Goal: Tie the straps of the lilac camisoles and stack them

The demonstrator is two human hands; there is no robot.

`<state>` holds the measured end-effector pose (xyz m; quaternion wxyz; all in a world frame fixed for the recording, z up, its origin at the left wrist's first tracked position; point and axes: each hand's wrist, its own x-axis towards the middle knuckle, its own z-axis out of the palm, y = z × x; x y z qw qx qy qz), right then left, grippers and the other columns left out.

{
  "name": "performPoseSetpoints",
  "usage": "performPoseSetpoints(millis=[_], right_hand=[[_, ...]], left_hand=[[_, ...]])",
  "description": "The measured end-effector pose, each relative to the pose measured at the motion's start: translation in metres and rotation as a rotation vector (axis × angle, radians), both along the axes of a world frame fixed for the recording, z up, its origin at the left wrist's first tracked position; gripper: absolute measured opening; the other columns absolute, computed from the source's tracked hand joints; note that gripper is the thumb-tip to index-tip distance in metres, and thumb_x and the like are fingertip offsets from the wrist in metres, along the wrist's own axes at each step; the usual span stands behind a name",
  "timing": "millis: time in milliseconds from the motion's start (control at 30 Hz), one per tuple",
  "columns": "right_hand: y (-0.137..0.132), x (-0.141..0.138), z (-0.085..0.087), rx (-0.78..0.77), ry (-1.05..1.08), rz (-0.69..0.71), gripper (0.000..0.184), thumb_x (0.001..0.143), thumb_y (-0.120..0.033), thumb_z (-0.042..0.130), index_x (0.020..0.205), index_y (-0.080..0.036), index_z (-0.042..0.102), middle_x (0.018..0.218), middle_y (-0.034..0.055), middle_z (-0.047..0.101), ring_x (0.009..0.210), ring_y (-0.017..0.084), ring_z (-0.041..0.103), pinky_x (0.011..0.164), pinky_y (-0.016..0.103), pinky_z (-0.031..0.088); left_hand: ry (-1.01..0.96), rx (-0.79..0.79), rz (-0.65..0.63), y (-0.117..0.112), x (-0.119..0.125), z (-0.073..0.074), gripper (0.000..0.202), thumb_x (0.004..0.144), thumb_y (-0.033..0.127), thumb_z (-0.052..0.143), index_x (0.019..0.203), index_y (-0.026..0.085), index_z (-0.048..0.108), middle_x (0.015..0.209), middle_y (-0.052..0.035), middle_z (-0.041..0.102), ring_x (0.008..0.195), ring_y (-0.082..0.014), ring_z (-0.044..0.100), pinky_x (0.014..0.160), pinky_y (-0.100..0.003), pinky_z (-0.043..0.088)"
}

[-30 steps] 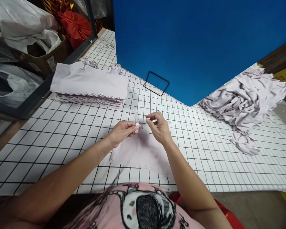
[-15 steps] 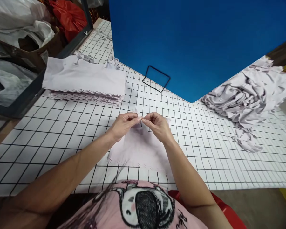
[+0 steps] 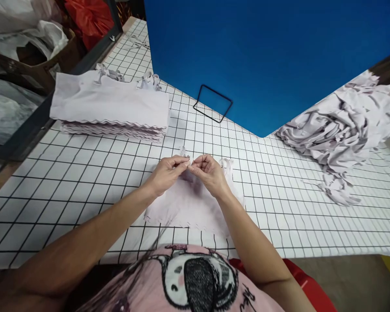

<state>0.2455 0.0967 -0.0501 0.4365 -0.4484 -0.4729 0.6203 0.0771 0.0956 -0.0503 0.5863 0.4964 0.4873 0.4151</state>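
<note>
A pale pinkish fabric piece (image 3: 191,203) with a wavy near edge lies flat in front of me, fabric loops showing at its far side. Above its far edge my left hand (image 3: 169,172) pinches a thin pale fabric strip (image 3: 183,151). My right hand (image 3: 209,173) is closed in a pinch right beside it, thumb and forefinger on the same strip, the fingertips of both hands nearly touching. The exact hold between the fingertips is partly hidden. To the left sits a stack of similar folded fabric pieces (image 3: 110,102) with strips at its back.
A large heap of pale fabric strips (image 3: 341,125) lies at the right of the grid-patterned table (image 3: 94,173). A blue panel (image 3: 263,56) covers the table's back, with a black outlined rectangle on it. Bags and a cardboard box (image 3: 48,65) stand at the far left.
Both hands have shifted slightly left, still pinching together. The loops at the fabric's right far corner show more now. The whole view has moved a little.
</note>
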Motion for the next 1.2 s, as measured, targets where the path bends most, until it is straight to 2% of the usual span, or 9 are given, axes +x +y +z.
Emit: performPoseSetpoints(millis=[200, 433, 567, 667, 800, 867, 1033, 1200], right_hand=[[-0.001, -0.002, -0.004, -0.01, -0.03, 0.02, 0.028, 0.075, -0.038, 0.078, 0.082, -0.019, 0.059, 0.073, -0.0026, 0.056, 0.065, 0.009, 0.049, 0.061, 0.025, 0.04], [-0.001, 0.0, -0.005, 0.08, -0.088, 0.077, 0.025, 0.083, -0.04, 0.07, 0.075, -0.019, 0.059, 0.066, -0.0039, 0.048, 0.06, 0.01, 0.04, 0.057, 0.026, 0.032], [-0.003, 0.003, -0.004, 0.087, -0.116, 0.104, 0.025, 0.086, -0.041, 0.066, 0.077, -0.018, 0.06, 0.07, -0.0021, 0.051, 0.063, 0.01, 0.043, 0.06, 0.026, 0.034], [-0.004, 0.008, -0.005, 0.087, -0.164, 0.086, 0.026, 0.085, -0.043, 0.067, 0.078, -0.019, 0.06, 0.068, -0.0029, 0.049, 0.061, 0.01, 0.04, 0.058, 0.026, 0.033], [-0.008, 0.016, -0.007, 0.123, -0.333, 0.079, 0.027, 0.085, -0.044, 0.067, 0.077, -0.019, 0.062, 0.071, -0.0012, 0.053, 0.063, 0.011, 0.043, 0.06, 0.027, 0.035], [-0.011, 0.018, -0.009, 0.174, -0.42, 0.093, 0.027, 0.086, -0.044, 0.066, 0.076, -0.019, 0.062, 0.076, 0.0004, 0.055, 0.065, 0.012, 0.045, 0.061, 0.028, 0.036], [-0.019, 0.019, -0.013, 0.336, -0.593, 0.146, 0.022, 0.091, -0.037, 0.061, 0.077, -0.02, 0.061, 0.076, 0.0021, 0.057, 0.071, 0.015, 0.05, 0.064, 0.03, 0.038], [-0.023, 0.02, -0.015, 0.421, -0.636, 0.18, 0.019, 0.093, -0.033, 0.059, 0.079, -0.021, 0.059, 0.078, 0.0033, 0.06, 0.077, 0.018, 0.053, 0.069, 0.032, 0.041]], left_hand=[[-0.031, -0.047, 0.074, 0.001, 0.003, 0.005, 0.029, 0.074, 0.04, 0.073, 0.091, 0.018, 0.077, 0.093, -0.0065, 0.071, 0.084, -0.0175, 0.058, 0.079, -0.033, 0.045], [-0.064, -0.074, -0.004, 0.0, 0.004, 0.015, 0.025, 0.075, 0.042, 0.072, 0.082, 0.018, 0.076, 0.08, -0.0028, 0.067, 0.075, -0.0139, 0.052, 0.07, -0.029, 0.041], [-0.042, -0.067, -0.041, -0.001, 0.003, 0.015, 0.025, 0.079, 0.041, 0.068, 0.085, 0.018, 0.074, 0.086, -0.0038, 0.067, 0.076, -0.0139, 0.053, 0.072, -0.03, 0.042], [0.13, 0.038, -0.072, -0.003, -0.004, 0.011, 0.029, 0.083, 0.041, 0.063, 0.099, 0.019, 0.071, 0.1, -0.0062, 0.066, 0.084, -0.0167, 0.056, 0.075, -0.032, 0.044], [0.602, 0.322, -0.326, -0.008, -0.016, 0.003, 0.026, 0.08, 0.036, 0.067, 0.102, 0.022, 0.068, 0.104, -0.0061, 0.063, 0.097, -0.0234, 0.054, 0.085, -0.038, 0.042], [0.748, 0.383, -0.396, -0.01, -0.02, -0.001, 0.024, 0.077, 0.034, 0.07, 0.099, 0.022, 0.067, 0.102, -0.0053, 0.064, 0.1, -0.0258, 0.053, 0.089, -0.042, 0.038], [0.767, 0.366, -0.391, -0.012, -0.019, -0.008, 0.014, 0.079, 0.034, 0.069, 0.083, 0.021, 0.066, 0.089, -0.0017, 0.065, 0.095, -0.0237, 0.053, 0.09, -0.041, 0.032], [0.717, 0.328, -0.369, -0.012, -0.017, -0.009, 0.011, 0.08, 0.034, 0.069, 0.082, 0.024, 0.071, 0.081, -0.0002, 0.065, 0.091, -0.0224, 0.054, 0.094, -0.043, 0.029]])
